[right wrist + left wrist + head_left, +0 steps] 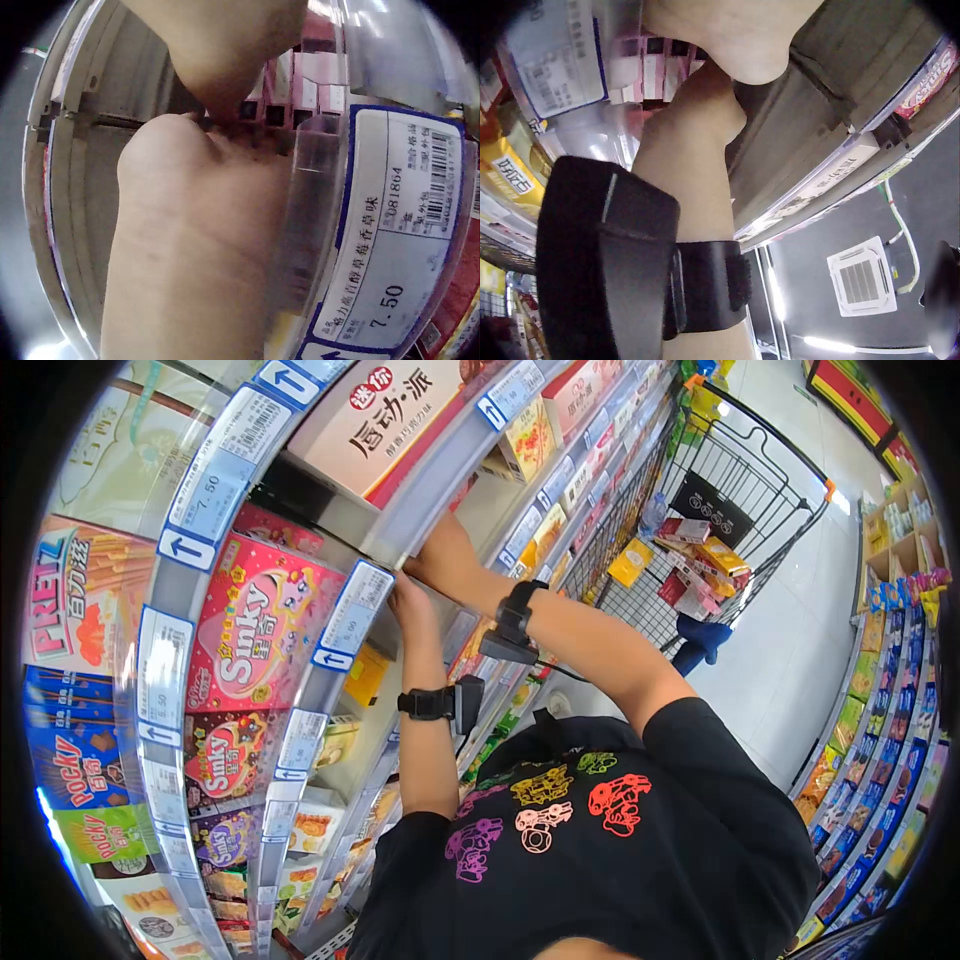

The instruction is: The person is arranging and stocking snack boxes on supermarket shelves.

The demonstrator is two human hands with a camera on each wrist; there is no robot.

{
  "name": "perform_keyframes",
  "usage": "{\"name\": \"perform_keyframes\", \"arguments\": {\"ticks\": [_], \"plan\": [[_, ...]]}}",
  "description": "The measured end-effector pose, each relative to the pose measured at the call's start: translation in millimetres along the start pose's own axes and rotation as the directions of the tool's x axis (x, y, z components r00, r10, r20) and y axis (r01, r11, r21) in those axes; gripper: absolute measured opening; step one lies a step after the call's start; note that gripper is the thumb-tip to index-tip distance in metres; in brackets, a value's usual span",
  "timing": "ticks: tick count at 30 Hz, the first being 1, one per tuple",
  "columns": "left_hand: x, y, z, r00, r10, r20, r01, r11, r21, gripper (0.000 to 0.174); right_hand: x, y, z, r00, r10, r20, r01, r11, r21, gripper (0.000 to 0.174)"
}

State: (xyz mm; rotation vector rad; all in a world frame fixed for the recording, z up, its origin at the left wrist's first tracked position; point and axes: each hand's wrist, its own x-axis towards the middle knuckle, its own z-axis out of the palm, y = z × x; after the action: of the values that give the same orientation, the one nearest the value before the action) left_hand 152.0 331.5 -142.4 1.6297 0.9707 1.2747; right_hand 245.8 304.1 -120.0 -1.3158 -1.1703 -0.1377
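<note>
Both bare arms reach into a supermarket shelf behind its clear plastic front edge. My left hand (410,600) shows only its wrist end below the edge in the head view. Just above it, my right hand (443,555) goes in past the same edge, the forearms close together. Fingers of both hands are hidden inside the shelf, so what they hold cannot be told. Deep in the shelf, a row of pink boxes (279,90) stands right by the hands in the right wrist view. The same pink boxes (656,71) appear behind the wrists in the left wrist view.
Left of the arms, pink Sinky boxes (262,622) and blue Pocky boxes (85,765) fill the shelves. A large pie box (385,425) sits above. To the right stands a wire shopping cart (790,545) with several boxes inside. Another stocked shelf (875,690) lines the aisle's far side.
</note>
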Motion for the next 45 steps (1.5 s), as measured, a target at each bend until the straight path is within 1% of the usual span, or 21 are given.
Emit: {"name": "perform_keyframes", "arguments": {"ticks": [3,6,7,8,9,10,11,13,14,17,20,22,23,25,26,29,32,35,38,41,45], "plan": [[0.4,3.2,0.5,0.995,-0.060,0.077,0.070,0.989,-0.132,0.051,2.9,7.3,1.3,0.991,-0.128,0.034,0.128,0.992,-0.009,0.063],[0.3,14.2,-3.1,0.990,-0.067,0.124,0.084,0.987,-0.135,0.054,-1.1,1.2,-8.8,0.987,-0.093,0.133,0.098,0.995,-0.033,0.067],[-1.7,19.9,-3.9,0.987,-0.075,0.141,0.094,0.987,-0.133,0.055,-1.7,-1.4,-12.0,0.989,-0.080,0.122,0.087,0.995,-0.053,0.065],[-5.9,25.3,-4.7,0.973,-0.179,0.143,0.201,0.967,-0.156,0.055,-2.9,-3.5,-14.4,0.991,-0.062,0.115,0.071,0.995,-0.070,0.063],[-7.1,27.2,-6.9,0.963,-0.187,0.191,0.229,0.946,-0.229,0.057,-6.5,-5.4,-16.3,0.993,-0.040,0.107,0.050,0.995,-0.086,0.061],[-10.6,30.1,-8.1,0.957,-0.238,0.165,0.271,0.937,-0.222,0.058,-8.4,-7.3,-18.6,0.989,0.019,0.149,0.001,0.991,-0.135,0.063],[-12.5,34.8,-9.0,0.950,-0.282,0.137,0.307,0.927,-0.216,0.060,-12.4,-10.0,-22.2,0.996,-0.002,0.090,0.014,0.991,-0.135,0.063],[-15.7,41.8,-16.0,0.964,-0.250,0.088,0.259,0.960,-0.109,0.063,-15.3,-15.1,-30.8,0.998,-0.057,-0.037,0.052,0.989,-0.141,0.061],[-18.3,45.7,-21.5,0.971,-0.231,0.063,0.234,0.971,-0.056,0.064,-19.4,-19.3,-34.6,0.999,-0.036,-0.036,0.032,0.994,-0.103,0.060],[-30.8,62.4,-45.6,0.979,-0.206,-0.006,0.193,0.909,0.370,0.069,-39.0,-22.4,-30.9,0.982,-0.189,0.007,0.189,0.979,-0.076,0.047],[-35.5,53.1,-77.3,0.998,-0.041,-0.051,0.064,0.780,0.623,0.075,-51.4,-34.1,-25.7,0.922,-0.317,0.223,0.329,0.944,-0.019,0.029],[-39.7,55.4,-90.8,0.993,-0.114,-0.031,0.103,0.714,0.693,0.078,-58.4,-44.8,-21.6,0.871,-0.326,0.369,0.363,0.931,-0.035,0.022],[-38.8,48.5,-100.0,0.995,-0.095,-0.019,0.079,0.678,0.731,0.079,-60.8,-49.6,-19.4,0.835,-0.330,0.440,0.384,0.922,-0.037,0.020],[-34.3,15.4,-125.4,1.000,-0.003,0.017,-0.012,0.598,0.801,0.078,-74.3,-50.9,-6.4,0.814,-0.362,0.455,0.404,0.915,0.006,0.023],[-32.3,0.4,-134.7,0.997,0.070,0.044,-0.075,0.554,0.829,0.077,-79.5,-48.6,-1.9,0.799,-0.382,0.464,0.419,0.907,0.025,0.024],[-34.3,-2.6,-142.5,0.995,-0.055,0.083,-0.048,0.466,0.884,0.078,-85.5,-44.3,0.5,0.717,-0.345,0.605,0.459,0.888,-0.037,0.027],[-44.1,14.2,-135.6,0.974,-0.228,0.013,0.093,0.448,0.889,0.076,-86.3,-42.2,4.0,0.713,-0.342,0.613,0.461,0.886,-0.042,0.030],[-45.5,6.2,-144.0,0.950,-0.310,0.035,0.084,0.361,0.929,0.071,-86.9,-42.0,5.9,0.690,-0.324,0.648,0.477,0.876,-0.070,0.032],[-53.1,5.0,-139.2,0.949,-0.316,0.010,0.091,0.303,0.949,0.065,-83.2,-43.9,3.4,0.633,-0.285,0.720,0.474,0.878,-0.068,0.035],[-48.6,-4.5,-143.8,0.943,-0.328,0.060,0.036,0.280,0.959,0.062,-82.6,-45.2,6.7,0.627,-0.222,0.747,0.437,0.894,-0.100,0.036],[-51.1,2.1,-135.5,0.950,-0.304,0.071,0.021,0.290,0.957,0.061,-79.4,-48.8,5.7,0.583,-0.165,0.795,0.417,0.901,-0.119,0.040]]}}
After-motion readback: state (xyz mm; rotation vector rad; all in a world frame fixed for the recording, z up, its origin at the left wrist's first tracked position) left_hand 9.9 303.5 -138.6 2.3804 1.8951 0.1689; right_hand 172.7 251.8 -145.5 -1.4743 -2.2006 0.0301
